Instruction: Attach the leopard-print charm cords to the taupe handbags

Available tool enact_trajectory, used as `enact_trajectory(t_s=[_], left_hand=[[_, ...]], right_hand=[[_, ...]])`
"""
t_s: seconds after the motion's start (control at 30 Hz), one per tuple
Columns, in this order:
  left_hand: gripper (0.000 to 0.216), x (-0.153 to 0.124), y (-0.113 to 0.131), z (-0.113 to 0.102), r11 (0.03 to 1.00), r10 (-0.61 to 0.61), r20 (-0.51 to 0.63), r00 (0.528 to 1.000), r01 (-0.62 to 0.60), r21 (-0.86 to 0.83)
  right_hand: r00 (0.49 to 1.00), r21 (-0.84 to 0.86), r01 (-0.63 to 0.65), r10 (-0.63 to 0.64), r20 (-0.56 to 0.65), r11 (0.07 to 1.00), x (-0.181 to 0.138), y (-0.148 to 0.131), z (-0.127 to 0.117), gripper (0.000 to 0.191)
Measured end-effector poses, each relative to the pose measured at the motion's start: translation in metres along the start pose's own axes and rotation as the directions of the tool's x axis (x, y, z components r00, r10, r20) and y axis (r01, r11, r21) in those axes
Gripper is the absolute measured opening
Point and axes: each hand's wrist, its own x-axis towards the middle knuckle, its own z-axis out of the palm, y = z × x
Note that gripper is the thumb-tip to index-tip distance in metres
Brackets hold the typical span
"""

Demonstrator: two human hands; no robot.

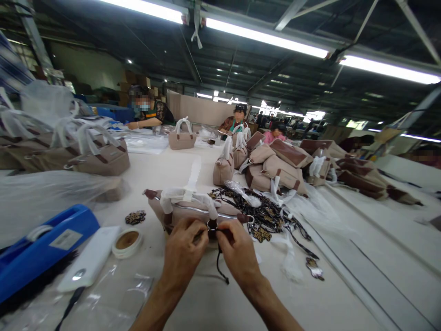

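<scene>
A beige handbag (193, 209) with brown trim and paper-wrapped handles lies on the white table (213, 299) in front of me. My left hand (182, 253) and my right hand (237, 250) are both closed in a pinch at a metal ring (212, 225) on the bag's near side. A thin black cord (218, 264) hangs down from between my fingers. A heap of black cords with dark patterned tags (265, 218) lies just right of the bag.
A roll of tape (127, 241), a white flat device (91, 259) and a blue tool (41, 250) lie at left, with clear plastic bags (44, 200) behind. More beige bags (275, 170) are piled at the back and left. Other people sit at the far end.
</scene>
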Motion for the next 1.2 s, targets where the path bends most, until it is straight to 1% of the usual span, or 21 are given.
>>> enact_trajectory(t_s=[0.03,0.07,0.1,0.13,0.2,0.23,0.27,0.3,0.33,0.4,0.47,0.53,0.63,0.73,0.8,0.87,0.93,1.03,1.13,1.2], left_hand=[[0.009,0.002,0.000,-0.002,0.985,-0.084,0.018,0.996,0.086,-0.151],[0.008,0.005,0.000,-0.004,0.934,-0.171,0.057,0.984,0.181,-0.307],[0.009,0.007,0.000,-0.006,0.856,-0.245,0.112,0.963,0.269,-0.441],[0.012,0.009,0.000,-0.007,0.769,-0.297,0.169,0.940,0.341,-0.541],[0.016,0.011,-0.001,-0.010,0.626,-0.342,0.264,0.902,0.428,-0.652],[0.017,0.011,-0.002,-0.010,0.585,-0.339,0.300,0.891,0.450,-0.674],[0.018,0.011,-0.003,-0.010,0.566,-0.329,0.322,0.888,0.459,-0.685],[0.019,0.010,-0.005,-0.009,0.569,-0.315,0.326,0.891,0.452,-0.687],[0.021,0.009,-0.008,-0.008,0.596,-0.299,0.312,0.902,0.432,-0.677],[0.021,0.006,-0.013,-0.004,0.710,-0.263,0.256,0.930,0.366,-0.602],[0.019,0.002,-0.017,0.000,0.837,-0.214,0.203,0.956,0.286,-0.467],[0.021,0.000,-0.019,0.004,0.915,-0.160,0.179,0.971,0.214,-0.341],[0.022,-0.004,-0.019,0.007,0.950,-0.141,0.170,0.975,0.182,-0.254],[0.023,-0.005,-0.017,0.011,0.970,-0.194,0.171,0.966,0.215,-0.111],[0.017,-0.005,-0.015,0.012,0.978,-0.206,0.205,0.957,0.205,0.030],[0.015,-0.005,-0.013,0.012,0.978,-0.195,0.240,0.951,0.171,0.119],[0.018,-0.004,-0.010,0.011,0.984,-0.166,0.241,0.956,0.145,0.102],[0.014,-0.004,-0.007,0.011,0.985,-0.140,0.200,0.970,0.157,-0.071],[0.008,-0.004,-0.003,0.012,0.938,-0.175,0.177,0.968,0.219,-0.270],[0.009,-0.004,-0.002,0.015,0.899,-0.224,0.157,0.962,0.266,-0.349]], right_hand=[[0.998,0.026,-0.056,0.056,-0.019,0.998,0.003,-0.001,-0.003,0.010],[0.994,0.050,-0.103,0.104,-0.026,0.993,0.006,-0.002,-0.005,0.011],[0.991,0.068,-0.131,0.132,-0.017,0.989,0.009,-0.003,-0.008,0.013],[0.990,0.078,-0.139,0.139,0.004,0.987,0.012,-0.004,-0.009,0.015],[0.991,0.078,-0.118,0.113,0.066,0.990,0.018,-0.006,-0.011,0.021],[0.990,0.076,-0.103,0.094,0.106,0.992,0.020,-0.006,-0.011,0.023],[0.986,0.073,-0.091,0.080,0.147,0.993,0.022,-0.007,-0.012,0.025],[0.981,0.071,-0.085,0.071,0.182,0.994,0.023,-0.008,-0.012,0.026],[0.976,0.069,-0.082,0.066,0.206,0.994,0.024,-0.008,-0.011,0.026],[0.974,0.065,-0.082,0.066,0.219,0.995,0.025,-0.009,-0.010,0.025],[0.979,0.065,-0.083,0.070,0.191,0.994,0.027,-0.008,-0.008,0.022],[0.983,0.061,-0.096,0.085,0.162,0.993,0.029,-0.007,-0.006,0.017],[0.981,0.040,-0.135,0.128,0.149,0.990,0.032,-0.004,-0.002,0.011],[0.979,0.049,-0.144,0.135,0.154,0.988,0.033,-0.002,0.000,0.010],[0.978,0.065,-0.138,0.125,0.167,0.988,0.032,-0.001,-0.001,0.010],[0.978,0.060,-0.124,0.111,0.178,0.990,0.031,-0.003,-0.003,0.012],[0.980,0.029,-0.094,0.087,0.180,0.995,0.029,-0.005,-0.005,0.014],[0.986,-0.009,-0.084,0.085,0.142,0.996,0.024,-0.005,-0.008,0.019],[0.992,-0.046,-0.098,0.101,0.081,0.994,0.017,0.000,-0.008,0.016],[0.996,-0.081,-0.048,0.054,0.073,0.996,0.014,0.004,-0.007,0.014]])
